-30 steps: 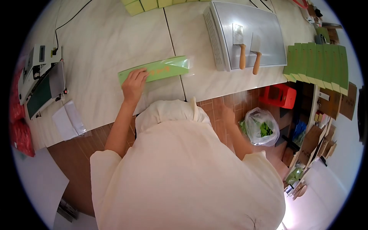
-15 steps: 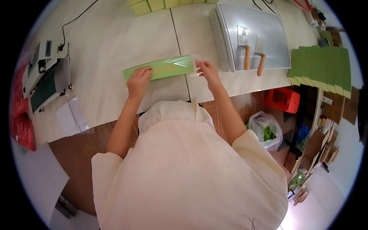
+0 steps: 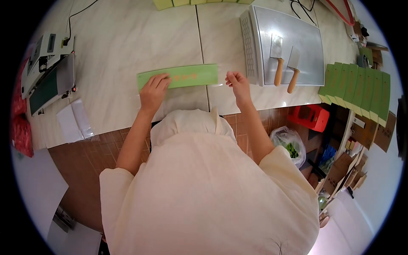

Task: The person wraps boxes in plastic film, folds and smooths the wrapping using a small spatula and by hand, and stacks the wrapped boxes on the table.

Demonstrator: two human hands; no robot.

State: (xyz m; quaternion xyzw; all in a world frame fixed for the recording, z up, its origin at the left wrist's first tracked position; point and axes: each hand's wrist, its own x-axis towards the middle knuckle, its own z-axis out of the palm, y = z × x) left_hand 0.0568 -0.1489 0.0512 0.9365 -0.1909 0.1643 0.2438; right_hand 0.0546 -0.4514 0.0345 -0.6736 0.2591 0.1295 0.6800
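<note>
A long, flat green box with orange lettering lies on the pale marbled tabletop in front of me. My left hand rests over its left part, fingers bent across the top and holding it. Just beyond the right end of the box, my right hand is raised with thumb and fingers pinched together. A faint shine of clear film shows between that end and the fingertips. Whatever the pinch holds is too small or too transparent to make out.
Two wooden-handled scrapers lie on a metal-topped case at right. A machine and clear plastic sleeves are at left. Green boxes stand at the right edge. A red stool and a bagged bin are below.
My right hand has moved right, away from the end of the box. The bright glare on the box's right part is gone. My left hand stays on the box.
</note>
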